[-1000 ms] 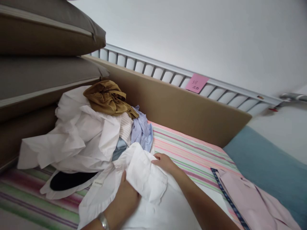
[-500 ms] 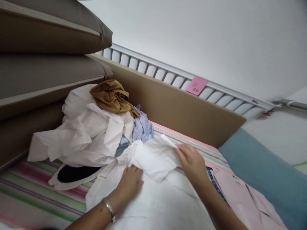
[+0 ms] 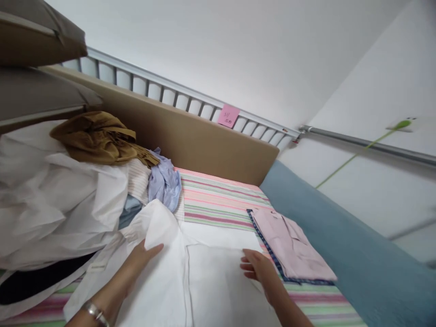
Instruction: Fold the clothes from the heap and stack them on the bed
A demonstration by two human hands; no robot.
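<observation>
1. At 10 o'clock, grey cushions (image 3: 30, 88) sit in a stack.
2. At 9 o'clock, a big heap of crumpled white cloth (image 3: 73, 195) lies on the striped sheet (image 3: 214, 196).
3. Between 9 and 10 o'clock, a brown cloth (image 3: 95, 141) lies bunched up on the heap.
4. Between 7 and 8 o'clock, the left hand (image 3: 139, 263) is on the white shirt, thumb spread wide from the fingers. A silver bracelet (image 3: 96, 313) is on its wrist.
5. Between 8 and 9 o'clock, a pale blue-purple cloth (image 3: 165, 181) lies crumpled.
6. At 6 o'clock, the white shirt (image 3: 213, 284) lies spread out between both hands.
7. Between 5 and 6 o'clock, the right hand (image 3: 255, 268) is at the shirt's right side, fingers loose and a bit apart. I cannot tell if they touch it.
8. At 4 o'clock, folded pink clothing (image 3: 291, 245) lies on a dark blue cloth.
</observation>
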